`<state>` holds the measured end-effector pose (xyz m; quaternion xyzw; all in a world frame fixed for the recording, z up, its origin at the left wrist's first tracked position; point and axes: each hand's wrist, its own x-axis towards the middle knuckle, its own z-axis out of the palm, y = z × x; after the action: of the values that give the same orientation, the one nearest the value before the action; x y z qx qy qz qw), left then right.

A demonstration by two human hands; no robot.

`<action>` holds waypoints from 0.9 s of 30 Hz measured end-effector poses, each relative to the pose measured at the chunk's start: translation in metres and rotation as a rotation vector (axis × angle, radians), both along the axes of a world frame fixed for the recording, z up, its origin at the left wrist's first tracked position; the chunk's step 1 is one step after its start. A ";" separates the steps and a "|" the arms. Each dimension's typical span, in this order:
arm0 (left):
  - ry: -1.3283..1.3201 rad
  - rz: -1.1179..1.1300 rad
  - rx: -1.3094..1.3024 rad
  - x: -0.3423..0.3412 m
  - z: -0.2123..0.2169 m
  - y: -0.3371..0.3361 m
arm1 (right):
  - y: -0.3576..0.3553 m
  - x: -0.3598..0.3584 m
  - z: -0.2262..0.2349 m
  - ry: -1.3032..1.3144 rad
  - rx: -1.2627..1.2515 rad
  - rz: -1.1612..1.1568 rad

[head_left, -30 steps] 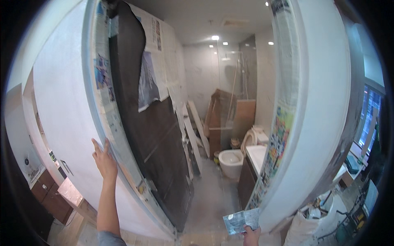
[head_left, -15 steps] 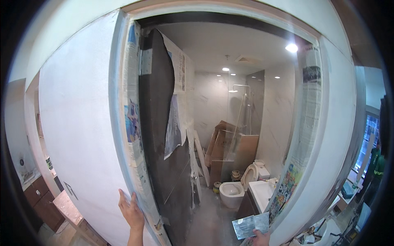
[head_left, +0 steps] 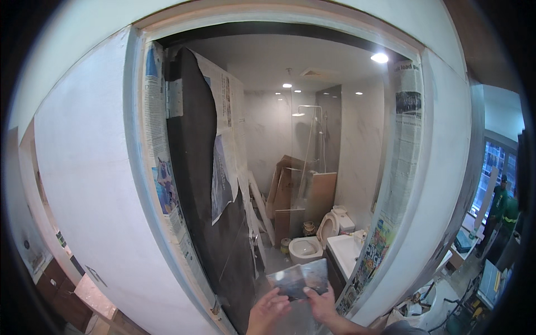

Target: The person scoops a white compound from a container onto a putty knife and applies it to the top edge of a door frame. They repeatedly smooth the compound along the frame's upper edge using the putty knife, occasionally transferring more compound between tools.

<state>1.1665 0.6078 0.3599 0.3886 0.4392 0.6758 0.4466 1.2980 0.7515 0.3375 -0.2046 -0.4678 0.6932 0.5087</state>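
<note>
A thin, flat, shiny grey rectangular plate (head_left: 287, 280) is held in front of me, low in the doorway, its left and right parts differing in tone. My right hand (head_left: 322, 306) grips its lower right part, with the thumb on the near face. My left hand (head_left: 269, 311) is beside its lower left edge, fingers bent and apart. Whether those fingertips touch the plate I cannot tell. Behind the hands stands the door frame (head_left: 156, 190), its inner faces covered with newspaper, and the dark door (head_left: 190, 167) swung inward, partly covered in torn paper.
Inside the bathroom are a toilet (head_left: 306, 249), a white washbasin (head_left: 346, 254) and leaning cardboard (head_left: 285, 187). White wall panels (head_left: 84, 156) flank the opening. At lower right stands a white tub of tools (head_left: 419, 312). Two people in green (head_left: 501, 201) are at far right.
My left hand has left the wall beside the frame and come to the plate. My right hand has brought the plate leftward and up. The view has shifted slightly right.
</note>
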 end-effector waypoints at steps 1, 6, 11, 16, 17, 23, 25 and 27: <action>-0.114 0.104 0.051 0.006 0.011 0.005 | -0.006 -0.008 0.004 0.024 0.033 0.045; -0.227 0.431 0.070 0.009 0.037 0.016 | -0.022 -0.016 0.041 0.080 -0.023 0.100; -0.236 0.549 0.149 0.022 0.033 0.010 | -0.012 -0.012 0.059 0.150 -0.054 0.032; -0.420 0.350 0.095 0.034 0.053 0.034 | -0.012 -0.013 0.050 0.171 0.005 0.100; -0.387 0.344 0.092 0.029 0.043 0.036 | -0.012 -0.014 0.047 0.166 0.012 0.100; -0.497 0.385 0.143 -0.001 0.055 0.026 | 0.042 0.016 0.065 0.088 0.321 0.001; -0.537 0.370 0.132 -0.003 0.074 0.024 | 0.057 0.029 0.083 -0.033 0.571 0.072; -0.493 0.267 0.137 -0.015 0.075 0.020 | 0.076 0.035 0.110 -0.090 1.061 0.029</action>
<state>1.1514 0.6273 0.4350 0.1805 0.3179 0.8307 0.4199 1.3333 0.8271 0.4479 0.0576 -0.7783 0.3587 0.5121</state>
